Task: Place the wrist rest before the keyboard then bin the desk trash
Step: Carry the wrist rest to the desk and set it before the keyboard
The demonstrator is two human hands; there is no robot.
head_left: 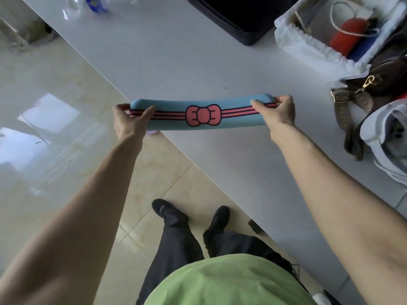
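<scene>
A long blue wrist rest [231,108] with pink stripes and a pink bow in its middle is held level in the air, across the front edge of the white desk [176,62]. My left hand [130,121] grips its left end. At the other end my right hand [278,112] has it between thumb and fingers. No keyboard shows in this view.
A dark case [237,16] lies at the desk's back. To the right stand a white paper bag [308,40] holding red and blue items, a brown strap bag [356,102] and a pale plastic bag [385,137]. A clear bottle [94,4] is at the far left. Tiled floor lies below left.
</scene>
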